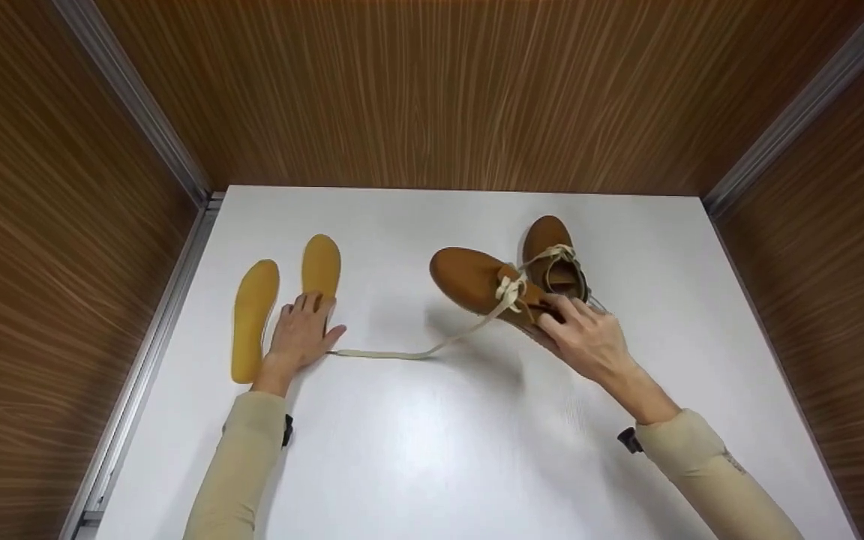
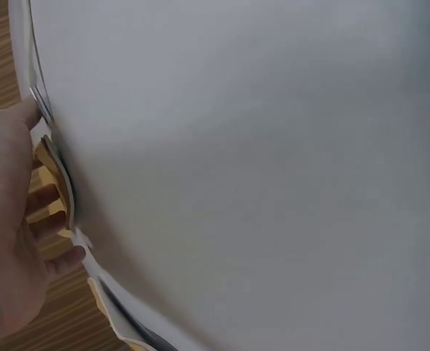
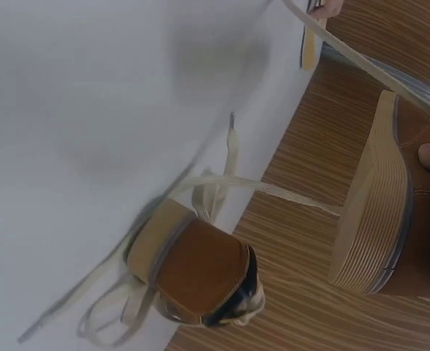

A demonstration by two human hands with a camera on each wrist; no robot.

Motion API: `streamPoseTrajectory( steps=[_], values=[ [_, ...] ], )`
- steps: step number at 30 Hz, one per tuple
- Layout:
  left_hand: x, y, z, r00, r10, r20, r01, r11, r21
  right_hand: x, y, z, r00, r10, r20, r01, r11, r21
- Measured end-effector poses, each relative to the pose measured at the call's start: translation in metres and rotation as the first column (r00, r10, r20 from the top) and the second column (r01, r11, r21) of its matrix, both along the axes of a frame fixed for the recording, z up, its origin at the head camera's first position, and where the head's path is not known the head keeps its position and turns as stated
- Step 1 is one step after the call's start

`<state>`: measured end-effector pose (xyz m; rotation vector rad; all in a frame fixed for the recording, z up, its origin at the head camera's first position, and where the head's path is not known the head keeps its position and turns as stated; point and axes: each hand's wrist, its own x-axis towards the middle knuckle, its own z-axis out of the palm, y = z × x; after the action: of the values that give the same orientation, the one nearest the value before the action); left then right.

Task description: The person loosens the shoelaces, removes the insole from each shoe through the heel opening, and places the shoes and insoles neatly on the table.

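My right hand [image 1: 589, 337] grips a brown lace-up shoe [image 1: 469, 277] by its heel opening and holds it tilted above the table, toe to the left. Its layered tan sole [image 3: 372, 212] shows in the right wrist view. From the knot a cream lace [image 1: 402, 354] trails down and left to my left hand [image 1: 303, 335]. That hand lies with its fingers over the near end of a yellow insole [image 1: 321, 262], thumb spread toward the lace's tip. A second insole [image 1: 253, 322] lies just left of it. The matching shoe [image 1: 548, 240] stands behind the held one.
The white table [image 1: 402, 480] is walled by wood-grain panels [image 1: 417, 97] at the back and both sides. Loose laces [image 3: 120, 307] spread around the standing shoe. A metal rail [image 1: 139, 367] runs along the left edge.
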<state>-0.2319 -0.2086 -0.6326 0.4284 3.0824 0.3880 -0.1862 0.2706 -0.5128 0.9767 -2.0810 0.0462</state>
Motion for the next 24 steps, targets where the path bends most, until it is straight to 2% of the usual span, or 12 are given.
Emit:
streamPoseTrajectory(
  steps=[7, 16, 24],
  values=[
    [0.000, 0.000, -0.001, 0.999, -0.008, -0.036, 0.008, 1.000, -0.022, 0.009, 0.017, 0.016, 0.998, -0.027, -0.051, 0.026, 0.999, -0.018],
    [-0.001, 0.002, -0.002, 1.000, 0.002, -0.002, -0.002, 0.999, -0.037, 0.014, 0.043, 0.024, 0.993, -0.093, -0.070, 0.089, 0.994, -0.056],
    [-0.002, 0.003, -0.003, 0.999, 0.008, 0.036, -0.007, 0.999, -0.039, 0.010, 0.067, 0.025, 0.983, -0.167, -0.075, 0.162, 0.985, -0.063]
  ],
)
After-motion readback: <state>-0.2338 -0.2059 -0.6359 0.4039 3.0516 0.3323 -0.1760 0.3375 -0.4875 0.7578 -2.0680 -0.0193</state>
